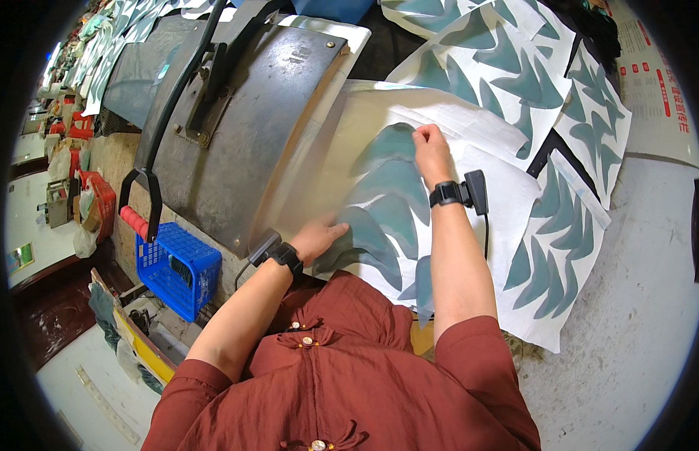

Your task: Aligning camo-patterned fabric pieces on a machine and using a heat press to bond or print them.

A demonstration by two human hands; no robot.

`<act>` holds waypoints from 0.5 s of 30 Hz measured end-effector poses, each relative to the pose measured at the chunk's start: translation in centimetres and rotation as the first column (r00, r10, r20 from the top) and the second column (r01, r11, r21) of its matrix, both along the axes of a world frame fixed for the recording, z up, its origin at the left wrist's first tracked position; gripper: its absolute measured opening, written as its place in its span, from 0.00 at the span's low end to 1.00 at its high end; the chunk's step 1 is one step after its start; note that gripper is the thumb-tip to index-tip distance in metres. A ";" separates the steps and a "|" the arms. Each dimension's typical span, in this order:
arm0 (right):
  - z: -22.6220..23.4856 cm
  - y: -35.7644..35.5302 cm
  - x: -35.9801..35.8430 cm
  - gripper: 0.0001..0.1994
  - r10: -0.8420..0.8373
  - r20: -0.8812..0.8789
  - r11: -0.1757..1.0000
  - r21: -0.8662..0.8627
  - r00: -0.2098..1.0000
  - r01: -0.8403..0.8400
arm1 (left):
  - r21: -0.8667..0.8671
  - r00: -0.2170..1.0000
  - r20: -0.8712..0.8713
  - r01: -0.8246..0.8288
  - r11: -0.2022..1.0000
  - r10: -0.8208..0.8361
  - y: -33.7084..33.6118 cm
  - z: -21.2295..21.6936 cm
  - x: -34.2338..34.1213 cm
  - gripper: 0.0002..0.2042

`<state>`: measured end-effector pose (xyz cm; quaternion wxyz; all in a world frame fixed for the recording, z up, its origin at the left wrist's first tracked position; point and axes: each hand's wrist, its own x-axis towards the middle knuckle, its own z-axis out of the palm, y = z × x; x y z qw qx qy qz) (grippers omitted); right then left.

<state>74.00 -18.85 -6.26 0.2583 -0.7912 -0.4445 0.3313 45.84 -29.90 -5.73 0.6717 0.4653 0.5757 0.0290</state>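
A white sheet [507,203] lies before me with a row of curved teal pieces [391,214] overlapping on it. My right hand [433,154] is closed in a pinch at the upper edge of the farthest curved teal piece [394,143], which looks blurred. Near the left ends of the row, my left hand [319,239] rests low with its fingers stretched out, close to the nearer pieces. Between the hands and a dark metal plate [244,98] lies a translucent yellowish sheet [330,150].
The metal plate carries a long black lever with a red grip [134,220]. Below it sits a blue plastic basket [180,267]. More white sheets with teal shapes [507,64] spread across the far right. Crowded shelves and a red crate [99,199] stand at left.
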 end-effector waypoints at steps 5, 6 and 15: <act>0.6 -2.1 -0.3 0.12 0.131 -0.028 0.990 0.048 0.991 -0.130 | -0.014 0.999 -0.052 -0.015 1.000 0.014 0.0 -0.3 0.1 0.18; 1.0 -1.8 -0.2 0.12 0.140 -0.100 0.990 0.007 0.985 -0.140 | 0.002 1.000 -0.026 -0.002 1.000 0.002 0.1 -0.2 0.1 0.18; 7.0 -6.9 0.8 0.09 -0.015 -0.935 0.995 0.022 0.355 0.099 | -0.198 0.949 0.159 -0.238 0.951 0.271 2.5 3.1 1.2 0.14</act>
